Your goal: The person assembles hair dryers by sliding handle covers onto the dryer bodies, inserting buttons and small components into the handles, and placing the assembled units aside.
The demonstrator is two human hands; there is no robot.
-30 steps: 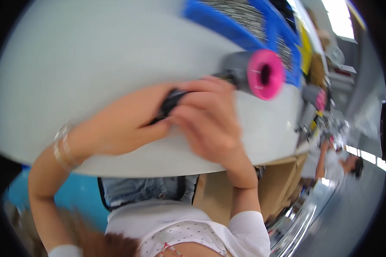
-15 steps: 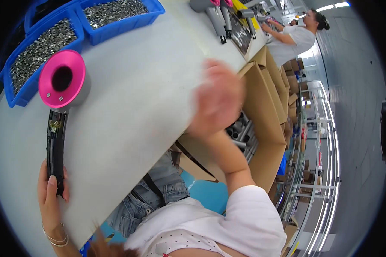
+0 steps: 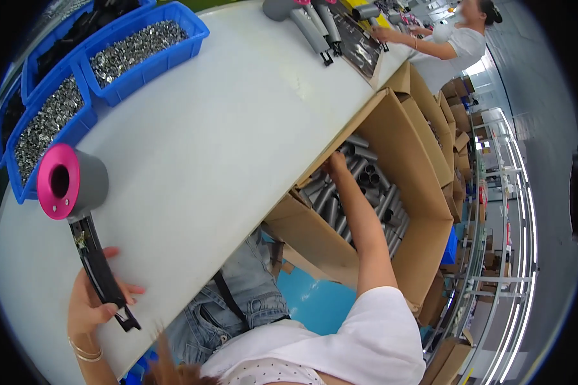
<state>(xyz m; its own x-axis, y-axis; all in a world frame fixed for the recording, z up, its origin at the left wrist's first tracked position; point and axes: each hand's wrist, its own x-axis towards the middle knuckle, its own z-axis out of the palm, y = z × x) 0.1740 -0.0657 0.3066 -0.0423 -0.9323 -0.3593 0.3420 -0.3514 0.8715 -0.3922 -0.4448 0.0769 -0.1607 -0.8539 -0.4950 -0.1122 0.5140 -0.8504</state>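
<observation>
Holding the black inner handle [image 3: 101, 266] of a partly built hair dryer, the left hand [image 3: 90, 305] rests at the near edge of the white surface [image 3: 225, 147], fingers wrapped round the handle's lower end. The dryer's grey head with its pink ring [image 3: 67, 181] lies flat on the surface just beyond, joined to that handle. The right hand [image 3: 335, 164] is stretched down past the surface edge into an open cardboard box [image 3: 411, 192] full of grey tubes [image 3: 359, 186]; its fingers are among the tubes, and I cannot tell whether they have closed on one.

This looks like the fetching step: one hand steadies the dryer while the other goes for a grey sleeve. The next move probably calls for lifting one tube clear of its neighbours and lining its bore up with the bare black handle.

Farther off, blue bins [image 3: 141, 45] of small metal parts sit at the surface's far left, finished grey dryers [image 3: 305, 22] lie at the far end, and another person [image 3: 456, 38] works there.
</observation>
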